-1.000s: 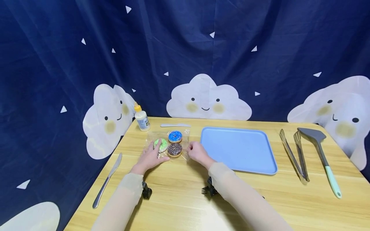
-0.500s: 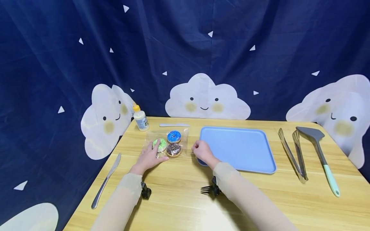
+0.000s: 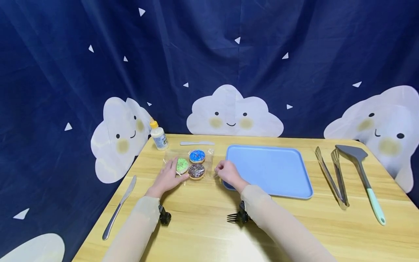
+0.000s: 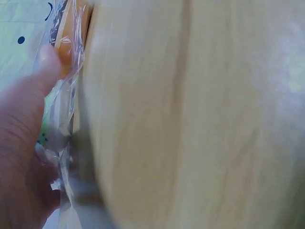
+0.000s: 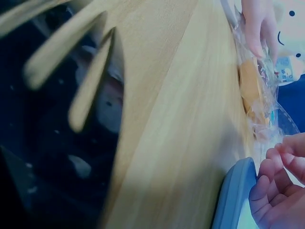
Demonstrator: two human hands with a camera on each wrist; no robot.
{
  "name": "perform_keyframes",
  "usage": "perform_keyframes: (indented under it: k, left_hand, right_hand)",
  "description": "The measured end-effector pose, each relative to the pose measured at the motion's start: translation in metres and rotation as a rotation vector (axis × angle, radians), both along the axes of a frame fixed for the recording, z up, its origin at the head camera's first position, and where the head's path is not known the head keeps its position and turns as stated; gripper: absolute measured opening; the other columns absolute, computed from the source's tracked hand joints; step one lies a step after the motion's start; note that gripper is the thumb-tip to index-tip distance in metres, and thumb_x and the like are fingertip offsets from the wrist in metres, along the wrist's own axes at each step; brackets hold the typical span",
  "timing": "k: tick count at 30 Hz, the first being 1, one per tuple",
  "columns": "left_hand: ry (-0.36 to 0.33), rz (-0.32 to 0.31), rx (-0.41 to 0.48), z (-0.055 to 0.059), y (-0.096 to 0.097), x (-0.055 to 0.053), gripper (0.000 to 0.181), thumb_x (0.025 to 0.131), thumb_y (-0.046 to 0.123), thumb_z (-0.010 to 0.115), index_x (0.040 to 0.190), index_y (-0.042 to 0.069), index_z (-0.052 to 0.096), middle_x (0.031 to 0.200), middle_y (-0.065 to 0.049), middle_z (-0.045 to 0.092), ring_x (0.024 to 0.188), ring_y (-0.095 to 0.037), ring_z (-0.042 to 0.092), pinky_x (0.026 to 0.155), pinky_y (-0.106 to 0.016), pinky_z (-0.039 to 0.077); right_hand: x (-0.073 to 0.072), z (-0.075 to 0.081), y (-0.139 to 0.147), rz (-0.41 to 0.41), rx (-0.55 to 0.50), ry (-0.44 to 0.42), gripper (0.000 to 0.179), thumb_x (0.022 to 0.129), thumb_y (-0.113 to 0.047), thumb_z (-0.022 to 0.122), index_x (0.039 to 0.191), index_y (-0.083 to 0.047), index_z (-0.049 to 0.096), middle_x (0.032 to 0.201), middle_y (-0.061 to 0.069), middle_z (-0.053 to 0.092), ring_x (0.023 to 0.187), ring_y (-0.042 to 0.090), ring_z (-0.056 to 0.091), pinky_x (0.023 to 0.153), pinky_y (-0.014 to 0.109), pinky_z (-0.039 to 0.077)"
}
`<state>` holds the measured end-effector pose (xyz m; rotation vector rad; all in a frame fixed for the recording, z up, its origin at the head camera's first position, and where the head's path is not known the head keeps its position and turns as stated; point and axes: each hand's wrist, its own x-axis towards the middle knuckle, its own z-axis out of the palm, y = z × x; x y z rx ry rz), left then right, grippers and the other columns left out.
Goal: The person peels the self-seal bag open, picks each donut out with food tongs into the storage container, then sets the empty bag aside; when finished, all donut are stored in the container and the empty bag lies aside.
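Note:
A clear plastic bag (image 3: 170, 154) lies flat on the table, holding a green-iced doughnut (image 3: 182, 165), a blue-iced doughnut (image 3: 197, 156) and a chocolate-iced doughnut (image 3: 196, 171) with sprinkles. My left hand (image 3: 166, 178) rests on the bag's left side. Its fingers stretch beside the green doughnut, and its thumb (image 4: 45, 71) touches the bag by the chocolate one. At the bag's right edge, my right hand (image 3: 228, 172) has curled fingers. Thumb and index fingertips (image 5: 284, 150) meet in a pinch at the thin plastic, beside the blue tray (image 3: 268, 171).
A white bottle (image 3: 159, 137) with a yellow cap stands at the back left. A pale knife (image 3: 197, 143) lies behind the bag; a metal table knife (image 3: 119, 207) lies left. Metal tongs (image 3: 334, 178) and a dark spatula (image 3: 361, 174) with a mint handle lie right.
My right hand moved right from the bag's edge to overlap the tray's near-left corner, then slightly back left. My left fingers slid a little left, exposing more of the green doughnut.

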<state>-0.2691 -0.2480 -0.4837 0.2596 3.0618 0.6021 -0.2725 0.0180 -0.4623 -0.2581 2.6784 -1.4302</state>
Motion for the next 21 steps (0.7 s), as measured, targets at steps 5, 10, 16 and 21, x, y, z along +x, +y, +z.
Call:
perform_keyframes:
  k: [5,10,16,21]
  left_hand:
    - [-0.004,0.035,-0.019,-0.004,-0.001,-0.001,0.105,0.081,0.070,0.048,0.146,-0.003,0.008,0.147,-0.029,0.015,0.134,-0.045,0.014,0.106,-0.060,0.014]
    - [-0.028,0.057,0.000,-0.006,-0.002,0.000,0.108,0.081,0.070,0.048,0.145,-0.006,0.005,0.148,-0.029,0.012,0.135,-0.047,0.007,0.106,-0.061,0.009]
    - [-0.033,0.057,-0.006,-0.008,0.000,0.000,0.106,0.081,0.069,0.048,0.145,-0.005,0.005,0.149,-0.027,0.011,0.136,-0.046,0.006,0.106,-0.061,0.009]
    - [-0.040,0.061,-0.023,-0.009,0.000,-0.001,0.107,0.081,0.071,0.046,0.146,-0.003,0.004,0.150,-0.025,0.009,0.136,-0.046,0.004,0.106,-0.061,0.009]
  right_hand:
    - [0.000,0.002,-0.006,0.015,-0.008,-0.014,0.007,0.085,-0.009,0.064,0.080,-0.004,0.062,0.074,0.004,0.059,0.068,0.016,0.054,0.067,0.030,0.049]
    - [-0.003,0.005,-0.012,0.016,0.013,-0.009,0.007,0.085,-0.009,0.064,0.080,-0.005,0.061,0.073,0.003,0.058,0.067,0.016,0.053,0.065,0.029,0.048]
    - [-0.006,0.003,-0.018,0.033,0.085,0.048,0.011,0.087,-0.010,0.062,0.077,-0.007,0.059,0.070,0.002,0.056,0.061,0.014,0.049,0.056,0.026,0.044]
    - [-0.005,-0.001,-0.016,0.019,0.094,0.061,0.013,0.089,-0.009,0.058,0.076,-0.007,0.059,0.069,0.001,0.055,0.058,0.014,0.047,0.052,0.025,0.041]
